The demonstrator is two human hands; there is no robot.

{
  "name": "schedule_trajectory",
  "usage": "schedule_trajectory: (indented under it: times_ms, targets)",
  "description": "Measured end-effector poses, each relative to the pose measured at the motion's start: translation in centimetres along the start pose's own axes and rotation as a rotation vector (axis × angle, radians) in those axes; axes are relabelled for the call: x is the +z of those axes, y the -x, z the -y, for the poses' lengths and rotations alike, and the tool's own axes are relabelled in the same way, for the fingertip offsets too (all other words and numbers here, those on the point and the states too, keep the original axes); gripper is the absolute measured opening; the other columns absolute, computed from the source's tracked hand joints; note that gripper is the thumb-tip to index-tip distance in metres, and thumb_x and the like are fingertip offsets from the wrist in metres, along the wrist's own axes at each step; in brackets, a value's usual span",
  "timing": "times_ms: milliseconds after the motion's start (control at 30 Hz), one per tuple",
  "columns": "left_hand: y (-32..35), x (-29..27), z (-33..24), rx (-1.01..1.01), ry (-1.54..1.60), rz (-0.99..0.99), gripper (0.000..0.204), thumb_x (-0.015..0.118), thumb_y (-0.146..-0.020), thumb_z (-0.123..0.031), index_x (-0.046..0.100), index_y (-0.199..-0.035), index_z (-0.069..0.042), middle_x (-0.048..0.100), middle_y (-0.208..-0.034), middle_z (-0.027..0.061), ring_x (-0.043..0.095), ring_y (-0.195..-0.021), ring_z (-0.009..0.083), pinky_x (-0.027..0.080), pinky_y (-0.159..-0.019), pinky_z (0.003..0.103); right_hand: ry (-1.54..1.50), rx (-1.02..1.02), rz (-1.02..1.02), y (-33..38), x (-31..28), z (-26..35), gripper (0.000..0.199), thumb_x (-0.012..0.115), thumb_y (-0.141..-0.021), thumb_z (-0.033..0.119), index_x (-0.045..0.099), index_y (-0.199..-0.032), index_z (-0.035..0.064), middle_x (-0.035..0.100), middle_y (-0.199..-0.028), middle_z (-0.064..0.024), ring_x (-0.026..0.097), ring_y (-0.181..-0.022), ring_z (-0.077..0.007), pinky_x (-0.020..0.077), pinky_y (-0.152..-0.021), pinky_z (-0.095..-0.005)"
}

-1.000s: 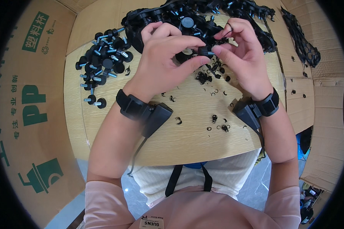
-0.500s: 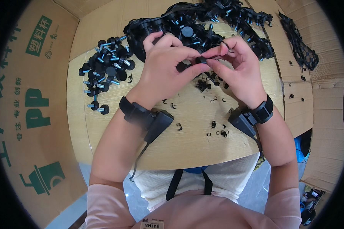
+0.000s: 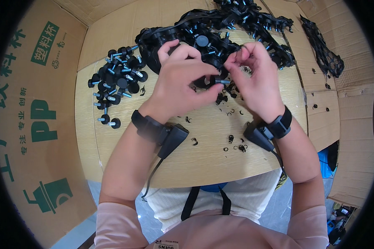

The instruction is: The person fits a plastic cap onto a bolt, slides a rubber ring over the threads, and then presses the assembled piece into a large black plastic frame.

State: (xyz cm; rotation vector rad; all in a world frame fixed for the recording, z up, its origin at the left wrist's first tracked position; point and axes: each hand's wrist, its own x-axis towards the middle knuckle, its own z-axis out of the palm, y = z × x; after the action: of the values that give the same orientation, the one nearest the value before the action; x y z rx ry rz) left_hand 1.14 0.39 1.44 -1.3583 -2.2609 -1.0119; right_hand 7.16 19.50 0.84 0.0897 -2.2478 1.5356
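Centrally, left hand (image 3: 183,81) and right hand (image 3: 255,79) pinching black knob screw (image 3: 218,80), cardboard walls (image 3: 37,103) close.

Left hand (image 3: 182,79) pinches a black knob screw (image 3: 217,81) with its blue stem pointing right, right hand (image 3: 255,76) fingertips at the stem, both over the wooden table (image 3: 203,157), loose knob screws pile (image 3: 118,83) at left, tangled black parts heap (image 3: 220,29) behind, small black rings (image 3: 234,145) scattered near the wrists.
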Motion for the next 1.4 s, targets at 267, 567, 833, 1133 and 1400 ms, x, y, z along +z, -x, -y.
schedule_trajectory:
  times_ms: [267, 567, 833, 1133, 1400]
  targets:
    - [0.0, 0.2, 0.7, -0.012, -0.125, -0.426, 0.031, 0.078, -0.067, -0.002, 0.063, -0.094, -0.007, 0.063, -0.098, 0.0078, 0.058, -0.093, 0.0217, 0.044, -0.087, 0.034, -0.103, 0.133, -0.098, -1.2, -1.9, -1.7, 0.015, 0.066, -0.088, 0.003, 0.066, -0.102, -0.0005, 0.062, -0.091, -0.0039, 0.056, -0.083, -0.0094, 0.0468, -0.075, -0.0217]
    - [1.4, -2.4, 3.6, -0.485, -0.159, -0.783, 0.020, 0.074, -0.072, -0.013, 0.062, -0.087, -0.010, 0.053, -0.082, 0.0003, 0.052, -0.082, 0.0178, 0.038, -0.082, 0.034, 0.143, 0.075, -0.118, -1.2, -2.4, -1.9, 0.021, 0.073, -0.085, 0.018, 0.072, -0.077, -0.0015, 0.058, -0.088, -0.0029, 0.054, -0.079, -0.0106, 0.0436, -0.067, -0.0242]
    - [2.6, -4.2, 5.2, -0.813, -0.574, -0.458, 0.011, 0.071, -0.070, -0.021, 0.070, -0.078, -0.013, 0.065, -0.091, 0.0027, 0.061, -0.086, 0.0242, 0.045, -0.080, 0.036, -0.059, 0.233, -0.108, -1.1, -2.0, -2.0, 0.025, 0.075, -0.082, 0.018, 0.070, -0.068, -0.0020, 0.056, -0.088, -0.0034, 0.053, -0.077, -0.0109, 0.0438, -0.066, -0.0249]
    - [2.6, -3.6, 5.1, -0.742, -0.601, -0.449, 0.015, 0.068, -0.075, -0.025, 0.070, -0.086, -0.016, 0.060, -0.109, 0.0026, 0.049, -0.109, 0.0280, 0.027, -0.098, 0.045, 0.207, -0.065, -0.238, -1.2, -2.7, -1.7, 0.030, 0.074, -0.073, 0.001, 0.065, -0.100, 0.0072, 0.056, -0.101, -0.0034, 0.053, -0.079, -0.0125, 0.0473, -0.071, -0.0252]
    - [2.1, -2.7, 5.2, -0.650, -0.561, -0.421, 0.016, 0.067, -0.075, -0.025, 0.069, -0.088, -0.015, 0.061, -0.110, 0.0029, 0.047, -0.111, 0.0277, 0.024, -0.101, 0.046, -0.243, -0.423, 0.031, 5.0, -8.5, 8.8, 0.015, 0.060, -0.088, 0.018, 0.066, -0.097, 0.0080, 0.062, -0.100, -0.0030, 0.059, -0.091, -0.0175, 0.0454, -0.084, -0.0359]
